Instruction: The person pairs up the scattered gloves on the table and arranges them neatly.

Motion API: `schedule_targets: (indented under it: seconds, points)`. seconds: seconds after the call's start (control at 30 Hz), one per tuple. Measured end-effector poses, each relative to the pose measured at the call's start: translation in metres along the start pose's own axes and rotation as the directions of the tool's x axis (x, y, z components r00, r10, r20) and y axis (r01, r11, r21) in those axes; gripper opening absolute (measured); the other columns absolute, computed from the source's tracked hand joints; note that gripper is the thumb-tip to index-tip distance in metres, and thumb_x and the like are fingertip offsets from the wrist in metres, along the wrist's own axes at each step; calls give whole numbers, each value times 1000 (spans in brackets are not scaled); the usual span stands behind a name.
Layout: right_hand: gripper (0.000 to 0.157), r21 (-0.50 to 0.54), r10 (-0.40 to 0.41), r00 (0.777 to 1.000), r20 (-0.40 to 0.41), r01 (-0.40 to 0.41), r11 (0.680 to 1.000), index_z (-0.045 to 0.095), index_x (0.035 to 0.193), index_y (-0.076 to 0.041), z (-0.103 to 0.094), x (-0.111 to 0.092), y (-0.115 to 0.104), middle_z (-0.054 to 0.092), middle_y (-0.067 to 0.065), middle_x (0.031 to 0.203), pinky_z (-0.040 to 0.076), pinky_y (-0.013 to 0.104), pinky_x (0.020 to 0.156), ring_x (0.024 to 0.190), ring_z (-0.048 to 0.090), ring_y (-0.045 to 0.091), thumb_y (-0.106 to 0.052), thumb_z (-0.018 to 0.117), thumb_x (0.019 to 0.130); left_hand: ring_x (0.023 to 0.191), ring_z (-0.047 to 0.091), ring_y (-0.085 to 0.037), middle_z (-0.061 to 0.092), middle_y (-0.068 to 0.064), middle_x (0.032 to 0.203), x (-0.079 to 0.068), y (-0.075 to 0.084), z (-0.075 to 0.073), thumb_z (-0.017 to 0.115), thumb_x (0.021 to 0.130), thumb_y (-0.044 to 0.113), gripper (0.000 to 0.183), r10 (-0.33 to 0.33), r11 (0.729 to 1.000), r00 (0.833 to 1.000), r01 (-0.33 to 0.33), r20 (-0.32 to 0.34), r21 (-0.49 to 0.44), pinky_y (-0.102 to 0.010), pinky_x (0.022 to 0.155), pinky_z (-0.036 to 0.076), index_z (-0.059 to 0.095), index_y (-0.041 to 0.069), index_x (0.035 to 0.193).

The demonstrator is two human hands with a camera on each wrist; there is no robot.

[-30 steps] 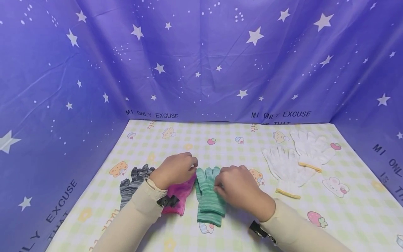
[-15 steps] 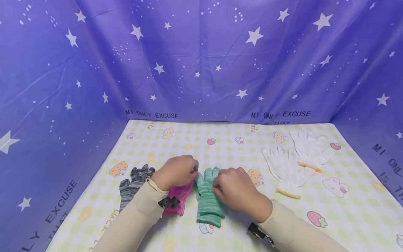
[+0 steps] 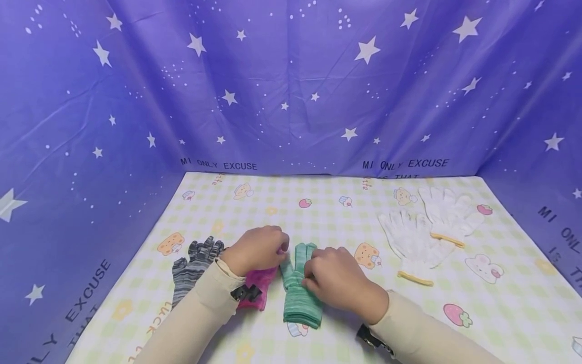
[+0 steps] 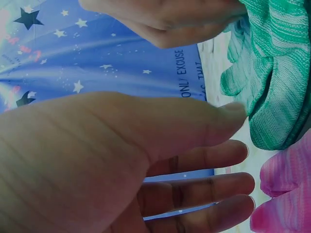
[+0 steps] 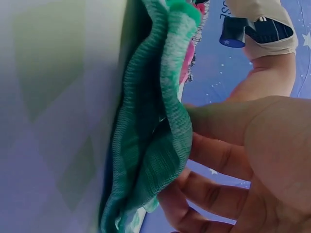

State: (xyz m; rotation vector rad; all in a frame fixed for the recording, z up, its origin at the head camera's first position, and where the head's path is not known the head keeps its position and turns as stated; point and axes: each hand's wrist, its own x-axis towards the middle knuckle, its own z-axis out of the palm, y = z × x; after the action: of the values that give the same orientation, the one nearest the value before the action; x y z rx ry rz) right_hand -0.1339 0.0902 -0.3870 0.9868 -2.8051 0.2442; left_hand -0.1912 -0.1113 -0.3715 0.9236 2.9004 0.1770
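Two green striped knit gloves (image 3: pixel 302 301) lie stacked on the table with their cuffs nearly lined up. My right hand (image 3: pixel 338 280) pinches the right side of the upper one; in the right wrist view the thumb and fingers meet the folded green fabric (image 5: pixel 167 160). On the other side, my left hand (image 3: pixel 256 247) hovers over a pink glove (image 3: pixel 256 288), its thumb tip beside the green gloves. Its fingers are loosely bent with nothing between them in the left wrist view. My left arm partly hides the pink glove and a grey-black striped glove (image 3: pixel 193 265).
Two white gloves (image 3: pixel 411 242) with yellow cuff edges lie spread at the right, partly overlapping. A checked, cartoon-printed cloth (image 3: pixel 309 222) covers the table. Purple star-printed curtains (image 3: pixel 291 101) enclose the back and sides.
The upper green glove has slid toward me, bringing its cuff level with the lower one. My right hand has moved slightly left and nearer with it; my left hand has barely shifted.
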Motion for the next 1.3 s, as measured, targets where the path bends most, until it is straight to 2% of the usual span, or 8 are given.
schedule_targets:
  seconds: [0.23, 0.33, 0.5, 0.6, 0.73, 0.9, 1.13, 1.3]
  points:
    - [29, -12, 25, 997, 78, -25, 1000, 64, 75, -25, 7, -5, 1, 43, -12, 68, 30, 30, 49, 57, 39, 7, -53, 73, 74, 68, 51, -9, 51, 10, 78, 1, 6, 4, 78, 72, 39, 25, 34, 999, 999, -34, 24, -4, -28, 62, 44, 67, 20, 83]
    - [36, -41, 20, 995, 95, -16, 999, 60, 78, -23, 11, -7, 1, 43, -10, 71, 30, 29, 48, 57, 39, 9, -57, 72, 73, 67, 50, -7, 51, 11, 78, 0, 15, 5, 80, 70, 42, 27, 86, 996, 996, -86, 15, 14, -27, 59, 44, 66, 21, 81]
    - [43, -58, 9, 997, 75, -4, 998, 61, 89, -19, 14, -11, 2, 45, -7, 75, 32, 29, 47, 60, 42, 10, -57, 72, 73, 66, 49, -6, 50, 13, 75, -2, 36, 3, 80, 70, 40, 25, 179, 983, 983, -180, 24, 39, -26, 56, 43, 63, 23, 80]
    - [46, -45, 5, 998, 69, -2, 999, 62, 94, -17, 14, -13, 3, 45, -7, 78, 34, 28, 49, 62, 43, 10, -56, 73, 73, 64, 48, -6, 49, 13, 71, -3, 43, 5, 81, 69, 39, 27, 162, 985, 985, -165, 59, 45, -26, 54, 41, 61, 23, 78]
    - [49, -5, 8, 994, 104, -7, 1000, 60, 97, -16, 14, -14, 5, 44, -7, 81, 36, 27, 54, 66, 42, 10, -57, 73, 72, 63, 48, -6, 49, 13, 71, -4, 46, 11, 83, 65, 45, 33, 134, 990, 985, -138, 105, 30, -26, 52, 40, 60, 23, 77]
    - [50, 47, -1, 990, 138, -5, 999, 58, 96, -17, 15, -16, 8, 43, -9, 84, 37, 26, 58, 70, 41, 9, -57, 74, 71, 64, 48, -6, 48, 12, 74, -5, 48, 16, 84, 62, 50, 39, 121, 991, 984, -127, 130, 32, -26, 53, 41, 60, 24, 78]
    - [60, 88, -30, 983, 183, 14, 996, 58, 106, -15, 17, -17, 12, 44, -9, 91, 43, 27, 69, 78, 42, 8, -62, 71, 71, 66, 49, -6, 50, 9, 84, -8, 53, 19, 86, 58, 50, 53, 100, 991, 981, -114, 165, 76, -28, 60, 47, 64, 19, 94]
    - [64, 99, -36, 978, 203, 16, 995, 57, 111, -14, 16, -17, 14, 45, -8, 94, 43, 28, 72, 81, 43, 9, -62, 71, 71, 66, 49, -7, 50, 7, 86, -8, 54, 21, 86, 57, 53, 58, 93, 990, 982, -109, 164, 89, -27, 60, 47, 64, 17, 98]
